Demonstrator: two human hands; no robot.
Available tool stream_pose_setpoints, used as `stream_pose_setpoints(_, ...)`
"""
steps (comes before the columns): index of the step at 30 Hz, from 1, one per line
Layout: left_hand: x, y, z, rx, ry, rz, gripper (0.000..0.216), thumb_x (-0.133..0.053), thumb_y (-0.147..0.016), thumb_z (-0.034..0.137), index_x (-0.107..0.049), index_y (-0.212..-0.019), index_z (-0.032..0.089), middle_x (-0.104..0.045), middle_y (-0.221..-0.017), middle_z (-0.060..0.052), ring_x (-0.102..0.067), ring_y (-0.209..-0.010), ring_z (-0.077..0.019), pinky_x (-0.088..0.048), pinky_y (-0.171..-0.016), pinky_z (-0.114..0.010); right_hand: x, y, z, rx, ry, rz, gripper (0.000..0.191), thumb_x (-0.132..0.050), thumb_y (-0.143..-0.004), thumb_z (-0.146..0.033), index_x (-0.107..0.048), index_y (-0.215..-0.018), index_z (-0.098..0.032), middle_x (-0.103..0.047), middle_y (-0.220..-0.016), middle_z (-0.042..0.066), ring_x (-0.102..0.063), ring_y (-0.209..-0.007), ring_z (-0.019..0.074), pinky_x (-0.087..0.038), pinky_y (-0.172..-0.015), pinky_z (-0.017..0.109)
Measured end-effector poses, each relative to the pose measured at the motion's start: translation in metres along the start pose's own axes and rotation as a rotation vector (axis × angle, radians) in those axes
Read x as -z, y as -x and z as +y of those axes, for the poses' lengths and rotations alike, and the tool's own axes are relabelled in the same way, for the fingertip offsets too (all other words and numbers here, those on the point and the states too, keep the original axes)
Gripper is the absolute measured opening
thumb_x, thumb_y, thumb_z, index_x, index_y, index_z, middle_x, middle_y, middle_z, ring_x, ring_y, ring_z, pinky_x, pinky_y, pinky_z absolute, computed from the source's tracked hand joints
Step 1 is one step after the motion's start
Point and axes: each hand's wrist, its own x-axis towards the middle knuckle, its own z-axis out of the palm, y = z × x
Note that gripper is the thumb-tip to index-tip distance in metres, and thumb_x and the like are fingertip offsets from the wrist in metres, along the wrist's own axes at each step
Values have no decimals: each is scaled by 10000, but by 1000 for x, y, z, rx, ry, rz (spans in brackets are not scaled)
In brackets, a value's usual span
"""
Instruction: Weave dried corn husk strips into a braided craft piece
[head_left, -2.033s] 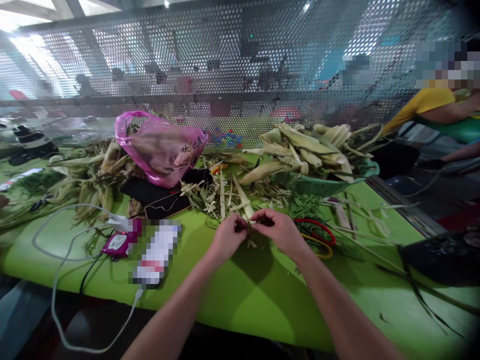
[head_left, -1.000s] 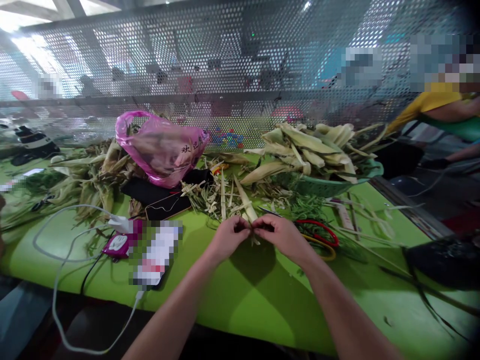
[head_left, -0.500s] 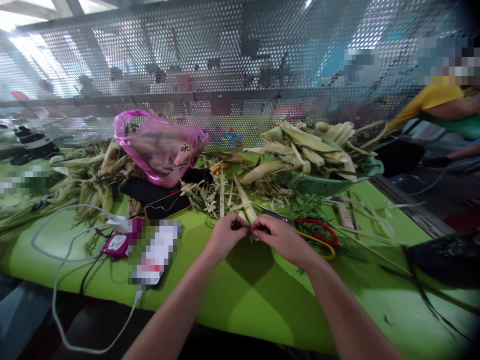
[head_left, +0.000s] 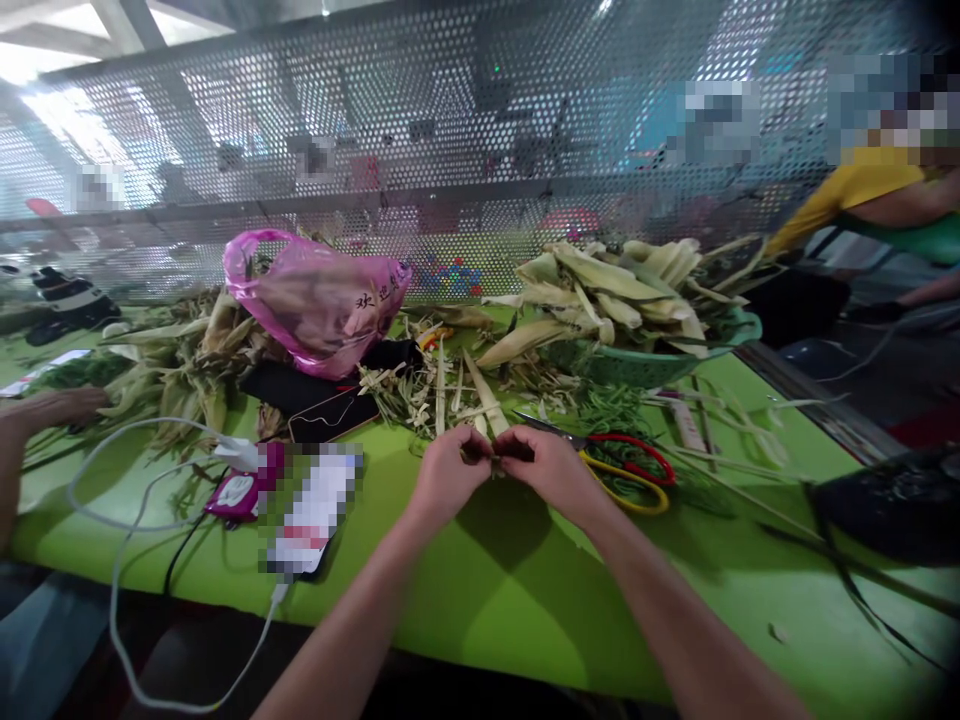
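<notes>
Left hand point(head_left: 448, 478) and right hand point(head_left: 553, 468), fingertips closed, pinch one husk strip point(head_left: 492, 455). Husk heap point(head_left: 615, 285) beyond grip: unworked.

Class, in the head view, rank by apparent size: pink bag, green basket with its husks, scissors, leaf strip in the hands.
1. green basket with its husks, widest.
2. pink bag, close behind; both stand far back.
3. scissors, smaller although nearer.
4. leaf strip, mostly hidden between left hand and right hand.
</notes>
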Motion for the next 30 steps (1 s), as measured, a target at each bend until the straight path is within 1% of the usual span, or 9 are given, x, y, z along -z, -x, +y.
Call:
stream_pose_setpoints(5,0,2,5,-114,-183,68,191,-545,-654,48,-623,-744,197,-660,-752,18,-578,-722,-137,-418,-682,-246,-9,-3,3,-48,-198,24,203,-669,-639,-190,-660,-842,-179,-696,-796,18,-627,-738,173,-475,-717,297)
stream_pose_setpoints(8,-1,3,6,-185,-289,82,249,-536,-671,28,-637,-804,213,-674,-801,7,-593,-760,-150,-422,-715,-259,-14,-4,0,-100,-327,24,221,-682,-611,-188,-652,-830,-180,-692,-767,14,-628,-713,171,-482,-718,311)
stream_pose_setpoints(13,-4,4,4,-264,-431,108,263,-523,-734,35,-646,-872,222,-682,-884,-20,-605,-840,-174,-423,-777,-284,-16,-5,-3,-147,-437,40,266,-702,-555,-158,-651,-815,-184,-688,-728,8,-633,-714,185,-489,-745,339)
stream_pose_setpoints(16,-4,5,4,-289,-435,123,268,-510,-753,32,-649,-885,219,-677,-890,-27,-600,-831,-170,-430,-761,-276,-16,-5,-4,-137,-462,30,268,-721,-556,-178,-667,-818,-183,-694,-746,13,-631,-729,190,-485,-760,346)
stream_pose_setpoints(19,-4,5,4,-307,-393,138,271,-514,-759,31,-655,-879,229,-677,-897,-17,-604,-833,-160,-439,-763,-264,-14,-4,-5,-118,-494,8,255,-740,-594,-237,-689,-836,-177,-693,-764,20,-620,-738,182,-473,-767,340)
stream_pose_setpoints(21,-3,5,3,-332,-363,145,275,-506,-767,27,-658,-865,234,-680,-907,-10,-610,-844,-152,-443,-783,-260,-12,-3,-6,-106,-501,18,254,-737,-636,-296,-700,-851,-166,-686,-774,21,-599,-720,163,-457,-738,317)
stream_pose_setpoints(24,-2,5,2,-365,-337,149,275,-493,-788,31,-664,-855,234,-689,-920,-10,-620,-863,-148,-447,-809,-264,-10,-1,-7,-105,-485,44,294,-713,-696,-389,-706,-878,-159,-671,-774,21,-549,-659,134,-420,-655,284)
stream_pose_setpoints(27,-2,5,2,-372,-322,147,269,-499,-802,43,-672,-859,241,-697,-932,-12,-627,-886,-152,-451,-826,-275,-9,-1,-10,-115,-483,49,351,-743,-671,-452,-705,-869,-165,-657,-751,17,-526,-635,129,-405,-620,277)
stream_pose_setpoints(30,-2,5,1,-369,-307,150,261,-509,-809,55,-678,-859,248,-699,-944,-11,-627,-895,-154,-453,-831,-280,-8,-1,-12,-126,-499,35,386,-783,-623,-476,-707,-851,-174,-659,-753,18,-539,-655,136,-419,-638,282)
